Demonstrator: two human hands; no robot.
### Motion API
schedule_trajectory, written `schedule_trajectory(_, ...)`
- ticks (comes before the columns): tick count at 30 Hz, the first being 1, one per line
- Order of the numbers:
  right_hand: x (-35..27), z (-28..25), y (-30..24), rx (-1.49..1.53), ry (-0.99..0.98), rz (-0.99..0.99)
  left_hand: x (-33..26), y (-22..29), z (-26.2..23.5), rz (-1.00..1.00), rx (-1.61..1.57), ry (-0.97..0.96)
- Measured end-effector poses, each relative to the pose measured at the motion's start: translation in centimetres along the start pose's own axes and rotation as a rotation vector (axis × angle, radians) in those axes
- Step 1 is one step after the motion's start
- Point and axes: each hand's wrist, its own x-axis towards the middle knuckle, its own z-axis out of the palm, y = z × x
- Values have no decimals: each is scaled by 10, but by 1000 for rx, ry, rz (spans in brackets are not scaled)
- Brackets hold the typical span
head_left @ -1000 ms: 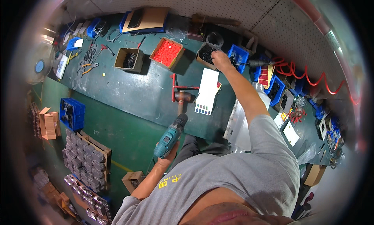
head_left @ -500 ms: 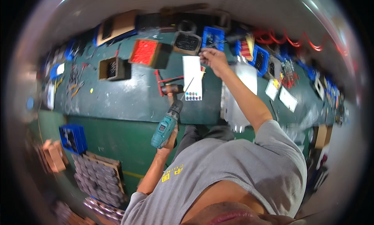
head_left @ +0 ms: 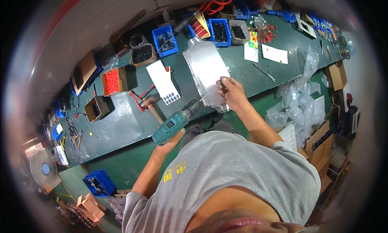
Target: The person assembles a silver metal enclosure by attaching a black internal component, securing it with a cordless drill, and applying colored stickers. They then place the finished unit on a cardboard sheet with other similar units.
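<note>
My left hand (head_left: 173, 141) is wrapped around the teal drill (head_left: 171, 126), its long bit (head_left: 209, 93) pointing up and to the right. My right hand (head_left: 233, 94) is pinched narrow on the bit's far end (any small piece between my fingertips is too tiny to make out). Under the bit, the silver metal cover (head_left: 207, 67) lies on the bench (head_left: 125, 122); left of it are a white card (head_left: 159, 77) and a hammer (head_left: 150, 101).
</note>
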Motion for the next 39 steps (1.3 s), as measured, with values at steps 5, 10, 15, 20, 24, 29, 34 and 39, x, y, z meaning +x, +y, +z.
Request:
schedule_trajectory(5, -22, -61, -12, 127, -6, 53, 7, 33, 28, -178, -47, -136)
schedule_trajectory(10, -48, -123, -11, 400, -13, 222, 13, 66, 45, -182, -19, -227)
schedule_trajectory(15, -58, -161, -3, 472, 27, 319, 18, 66, 60, 337, 280, -354)
schedule_trajectory(20, -54, -184, 6, 559, -52, 382, 9, 83, 75, 284, 380, -362)
schedule_trajectory(24, -57, -190, -2, 566, -152, 396, 2, 112, 82, -212, 47, -296)
schedule_trajectory(29, -53, -199, 7, 439, -171, 366, 14, 132, 76, -346, 11, -313)
schedule_trajectory(34, -38, -174, 19, 163, -21, 177, 52, 169, 77, 13, 337, -401)
schedule_trajectory(39, -22, -168, 35, -276, -119, -60, 115, 221, 87, 24, 626, -583)
